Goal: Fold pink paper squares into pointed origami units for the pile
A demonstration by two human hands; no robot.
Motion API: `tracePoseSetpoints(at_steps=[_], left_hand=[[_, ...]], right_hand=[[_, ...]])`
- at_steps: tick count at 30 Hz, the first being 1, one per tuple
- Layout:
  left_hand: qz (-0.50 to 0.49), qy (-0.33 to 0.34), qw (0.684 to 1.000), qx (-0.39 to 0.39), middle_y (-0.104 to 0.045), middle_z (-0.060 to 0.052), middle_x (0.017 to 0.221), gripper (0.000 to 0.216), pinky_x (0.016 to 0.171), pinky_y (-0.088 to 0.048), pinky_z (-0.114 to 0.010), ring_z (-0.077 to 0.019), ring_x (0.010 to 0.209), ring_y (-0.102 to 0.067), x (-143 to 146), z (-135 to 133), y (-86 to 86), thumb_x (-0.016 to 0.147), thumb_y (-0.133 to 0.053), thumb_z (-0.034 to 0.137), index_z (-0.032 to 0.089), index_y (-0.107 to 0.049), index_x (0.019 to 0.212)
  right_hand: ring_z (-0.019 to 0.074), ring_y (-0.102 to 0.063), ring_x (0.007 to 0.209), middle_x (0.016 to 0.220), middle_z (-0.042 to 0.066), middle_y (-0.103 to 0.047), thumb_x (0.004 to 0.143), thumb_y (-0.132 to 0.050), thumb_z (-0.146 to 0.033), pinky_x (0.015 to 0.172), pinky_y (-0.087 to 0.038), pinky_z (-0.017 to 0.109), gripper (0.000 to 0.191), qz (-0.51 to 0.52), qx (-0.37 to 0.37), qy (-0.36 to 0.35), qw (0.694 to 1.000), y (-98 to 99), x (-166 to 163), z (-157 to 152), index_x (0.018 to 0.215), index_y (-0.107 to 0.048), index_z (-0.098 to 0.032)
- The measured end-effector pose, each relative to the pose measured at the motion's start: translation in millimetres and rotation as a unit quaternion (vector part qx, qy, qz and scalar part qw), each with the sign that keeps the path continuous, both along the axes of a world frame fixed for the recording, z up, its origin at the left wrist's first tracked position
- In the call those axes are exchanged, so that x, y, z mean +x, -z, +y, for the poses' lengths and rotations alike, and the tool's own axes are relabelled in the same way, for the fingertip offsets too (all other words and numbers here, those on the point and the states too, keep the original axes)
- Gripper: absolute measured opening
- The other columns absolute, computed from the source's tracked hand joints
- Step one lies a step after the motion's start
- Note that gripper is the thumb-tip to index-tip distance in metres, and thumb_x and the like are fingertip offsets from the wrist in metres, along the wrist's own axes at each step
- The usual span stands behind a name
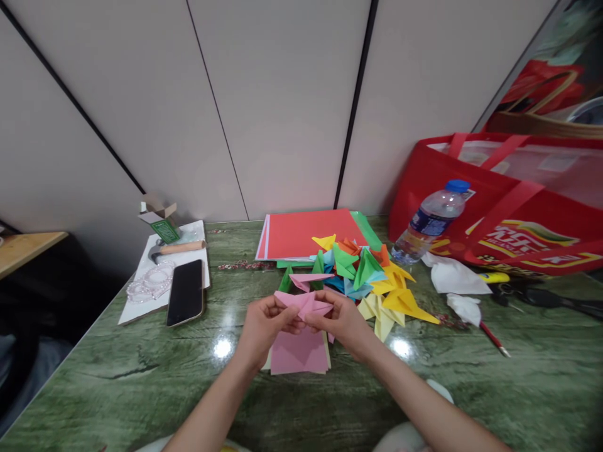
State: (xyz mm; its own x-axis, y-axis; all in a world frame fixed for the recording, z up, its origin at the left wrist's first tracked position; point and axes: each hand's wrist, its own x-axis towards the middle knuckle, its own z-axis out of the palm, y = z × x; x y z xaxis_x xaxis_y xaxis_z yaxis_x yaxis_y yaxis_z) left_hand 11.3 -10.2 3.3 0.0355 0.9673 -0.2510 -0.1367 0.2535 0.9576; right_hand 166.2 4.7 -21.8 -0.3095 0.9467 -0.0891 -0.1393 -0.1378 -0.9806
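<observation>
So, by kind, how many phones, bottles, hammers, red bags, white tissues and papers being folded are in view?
Phone: 1
Water bottle: 1
Hammer: 1
Red bag: 1
White tissues: 2
Pink paper being folded: 1
Total: 7

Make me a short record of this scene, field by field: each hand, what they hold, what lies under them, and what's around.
left hand: pinches the left end of the pink fold
right hand: pinches its right end
pink fold: held up, above the pink sheets
pink sheets: flat stack on the table
behind: paper pile of many colours; red sheets farther back
left: phone
right: bottle tilted against the red bag
</observation>
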Motion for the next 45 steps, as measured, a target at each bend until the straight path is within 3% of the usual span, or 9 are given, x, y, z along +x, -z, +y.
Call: tracePoseSetpoints(at_steps=[18,28,34,39,45], left_hand=[[0.057,0.040,0.998,0.009,-0.070,-0.007,0.059,0.018,0.055,-0.052,-0.028,-0.0164,0.052,-0.062,0.3,0.5,3.7,0.058,-0.074,0.025,0.009,-0.071,0.065],[0.067,0.050,0.996,0.008,-0.070,-0.007,0.058,0.017,0.056,-0.051,-0.026,-0.0156,0.052,-0.062,1.2,0.3,2.3,0.059,-0.073,0.026,0.009,-0.071,0.063],[0.089,0.067,0.994,0.018,-0.068,-0.006,0.055,0.016,0.053,-0.051,-0.025,-0.0152,0.050,-0.062,0.9,0.0,1.1,0.062,-0.070,0.025,0.008,-0.070,0.064],[0.125,0.086,0.988,0.039,-0.066,-0.003,0.051,0.013,0.051,-0.048,-0.022,-0.0131,0.048,-0.060,2.5,-0.6,-2.3,0.062,-0.068,0.022,0.009,-0.068,0.062],[0.138,0.095,0.985,0.033,-0.065,-0.003,0.051,0.013,0.050,-0.047,-0.021,-0.0124,0.048,-0.058,4.1,-1.5,-4.4,0.063,-0.068,0.022,0.009,-0.068,0.062]], right_hand=[[0.0128,-0.054,0.053,0.059,-0.003,-0.058,0.061,-0.069,-0.023,0.048,-0.041,0.023,0.017,-0.083,0.058,0.000,0.995,2.1,1.9,0.3,0.073,-0.059,-0.017],[0.0117,-0.052,0.052,0.059,-0.003,-0.058,0.062,-0.070,-0.030,0.047,-0.038,0.021,0.021,-0.101,0.075,0.006,0.992,1.2,2.2,0.2,0.074,-0.059,-0.017],[0.0099,-0.050,0.054,0.066,-0.002,-0.058,0.064,-0.069,-0.034,0.049,-0.037,0.020,0.026,-0.085,0.053,-0.047,0.994,2.9,6.7,3.2,0.080,-0.062,-0.014],[0.0142,-0.056,0.064,0.068,0.000,-0.062,0.062,-0.071,-0.033,0.060,-0.043,0.025,0.025,-0.060,0.047,-0.050,0.996,-1.2,5.9,3.1,0.075,-0.062,-0.014],[0.0128,-0.055,0.055,0.058,-0.002,-0.059,0.056,-0.075,-0.035,0.054,-0.042,0.025,0.028,-0.031,0.013,-0.027,0.999,-0.1,3.5,1.4,0.063,-0.056,-0.016]])
